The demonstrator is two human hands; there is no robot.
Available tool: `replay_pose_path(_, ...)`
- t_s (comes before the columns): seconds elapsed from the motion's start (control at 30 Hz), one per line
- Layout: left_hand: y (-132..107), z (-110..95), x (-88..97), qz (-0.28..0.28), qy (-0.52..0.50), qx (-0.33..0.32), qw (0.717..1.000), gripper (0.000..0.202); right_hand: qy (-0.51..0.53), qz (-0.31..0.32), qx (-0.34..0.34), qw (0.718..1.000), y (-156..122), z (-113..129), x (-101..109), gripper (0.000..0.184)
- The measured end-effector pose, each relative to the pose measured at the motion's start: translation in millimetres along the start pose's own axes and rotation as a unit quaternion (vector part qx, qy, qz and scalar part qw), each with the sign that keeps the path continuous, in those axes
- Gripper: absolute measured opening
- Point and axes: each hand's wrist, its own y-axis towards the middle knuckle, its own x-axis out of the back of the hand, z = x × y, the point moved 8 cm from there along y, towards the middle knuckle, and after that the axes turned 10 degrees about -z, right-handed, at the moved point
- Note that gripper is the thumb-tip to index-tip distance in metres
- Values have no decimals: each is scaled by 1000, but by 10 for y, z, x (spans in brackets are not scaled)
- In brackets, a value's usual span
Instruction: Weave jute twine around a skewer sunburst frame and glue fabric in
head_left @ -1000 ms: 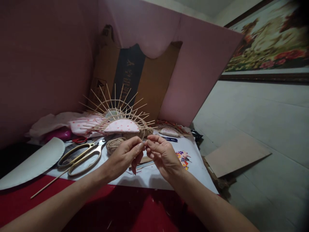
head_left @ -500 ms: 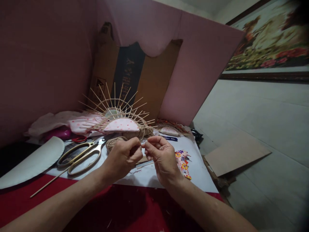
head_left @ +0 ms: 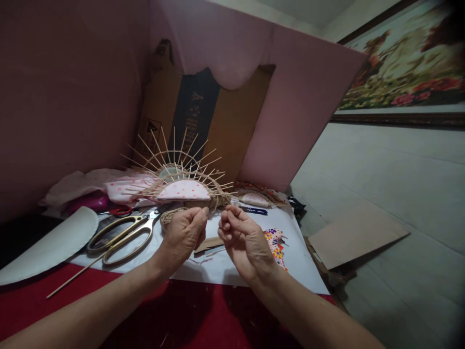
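A ball of tan twine [head_left: 167, 216], coarse and loosely wound, sits on the white-covered tabletop [head_left: 300, 259] just behind the left hand [head_left: 187, 230], which hides its lower right. Beside the right hand [head_left: 244, 237], a floral piece [head_left: 277, 249] in yellow, purple and orange shows only in part, the wrist covering the rest. The hands are apart in midair, fingers bent toward the thumbs; whether either grip is closed on something fine cannot be told. A brown strip [head_left: 208, 245] lies between them, partly covered. Beyond stands a spotted half-disc [head_left: 183, 190], pale pink with red dots, ringed by radiating sticks [head_left: 174, 140]. Scissors [head_left: 147, 224] lie at left, their blades hard to make out.
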Motion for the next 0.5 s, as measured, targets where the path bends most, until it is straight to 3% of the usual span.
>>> replay_pose_path(0.17, -32, -19, -100, 57, -76, 11, 995, 12, -32, 8, -1, 999, 23, -33, 27, 21)
replay_pose_path(0.33, -107, -7, -248, 140, -185, 81, 969, 13, -54, 48, 28, 997, 33, -6, -12, 25)
replay_pose_path(0.5, -114, 65, -294, 155, -265, 146, 941, 16, -58, 67, 34, 995, 51, -51, -10, 27)
